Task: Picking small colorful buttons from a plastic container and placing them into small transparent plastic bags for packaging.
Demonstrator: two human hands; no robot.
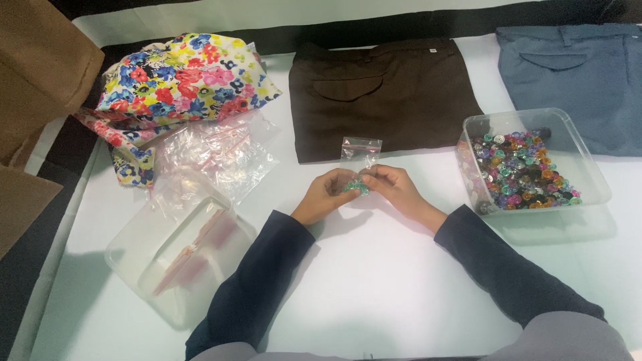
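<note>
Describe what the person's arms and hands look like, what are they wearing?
Both arms wear long, dark navy sleeves that end at the wrists. The left hand and right hand are bare: no gloves, and no rings or watch that I can make out. The sleeves look plain, without visible markings.

1. Centre of the counter (374,281): a small bag (359,155) held upright between the left hand (328,192) and the right hand (396,187).
2. Right of the hands: a tub (588,174) with buttons (520,170) in it.
3. Left, nearer the person: a lidded box (177,251); behind it a heap of loose bags (217,152).
4. Far edge, left to right: a folded cloth (180,80), a pair of trousers (381,93), a second pair (575,73).
</note>
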